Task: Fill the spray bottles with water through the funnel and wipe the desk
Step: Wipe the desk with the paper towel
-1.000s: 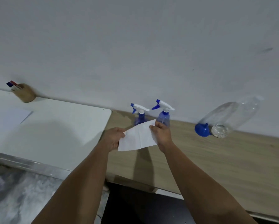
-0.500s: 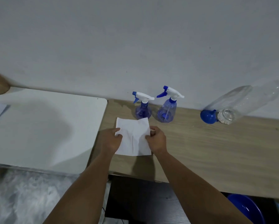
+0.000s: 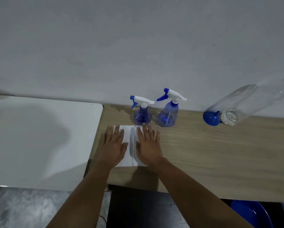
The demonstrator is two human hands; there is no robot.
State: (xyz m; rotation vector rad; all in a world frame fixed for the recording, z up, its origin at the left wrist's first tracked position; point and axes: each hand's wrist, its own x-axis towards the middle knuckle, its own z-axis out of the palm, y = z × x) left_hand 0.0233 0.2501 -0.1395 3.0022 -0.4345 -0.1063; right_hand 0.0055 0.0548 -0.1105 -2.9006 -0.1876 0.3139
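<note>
From the head camera, both hands lie flat, palms down and fingers spread wide, on a white paper towel (image 3: pixel 131 145) spread on the wooden desk (image 3: pixel 212 153). The left hand (image 3: pixel 112 148) covers the towel's left part, with its outer fingers reaching past the towel's left edge onto the wood; the right hand (image 3: pixel 148 146) covers the right part. Neither hand grips anything; each simply presses on the sheet, and a strip of towel with a lengthwise crease shows between them. Just beyond the fingertips, near the wall (image 3: pixel 138 46), two blue translucent spray bottles stand upright side by side, each with a white and blue trigger head on. The left spray bottle (image 3: pixel 142 116) is just beyond the towel's far edge, and the right spray bottle (image 3: pixel 168 115) stands a little further right. Well apart to the right, a blue funnel (image 3: pixel 211 118) rests on the desk touching the mouth of a clear plastic bottle (image 3: pixel 246 102) that is tilted with its far end against the wall. A damp-looking patch (image 3: pixel 117 108) marks the wood at the desk's far left corner. A white table (image 3: pixel 39 137) adjoins the desk on the left. Below the desk's near edge, a blue basin (image 3: pixel 251 214) is partly visible.
</note>
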